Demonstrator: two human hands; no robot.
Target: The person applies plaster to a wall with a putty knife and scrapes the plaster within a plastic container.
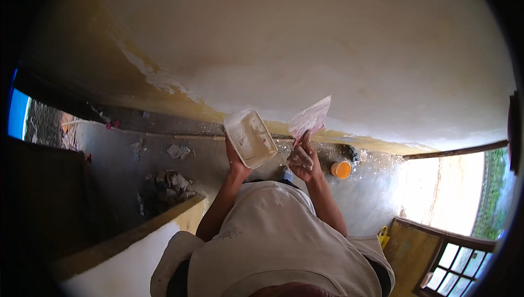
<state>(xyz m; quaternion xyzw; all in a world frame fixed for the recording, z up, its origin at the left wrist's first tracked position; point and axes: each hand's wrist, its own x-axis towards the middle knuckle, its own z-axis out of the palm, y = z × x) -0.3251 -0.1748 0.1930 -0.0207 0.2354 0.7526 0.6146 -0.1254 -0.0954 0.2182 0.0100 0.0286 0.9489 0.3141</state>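
Observation:
My left hand (pixel 237 160) grips a white rectangular plastic tub (pixel 250 137) by its side, fingers hidden beneath it. The tub is tilted toward me and has smears of pale filler inside. In my right hand (pixel 305 161) is a flat putty spreader (pixel 309 118), pinkish and coated with whitish filler, its wide edge pointing up toward the wall. White residue covers some of my right fingers. Tub and spreader are apart, both held in front of my chest. Ahead stands the wall (pixel 327 40), largely coated whitish, with a yellowish strip (pixel 191 97) along its lower left.
An orange bucket (pixel 341 170) stands on the floor to my right. White specks dot the floor (pixel 360 188) by the wall. Left lie crumpled scraps (pixel 169 185) behind a low partition (pixel 125 242). A bright doorway (pixel 445 185) and a barred window (pixel 458 267) are at the right.

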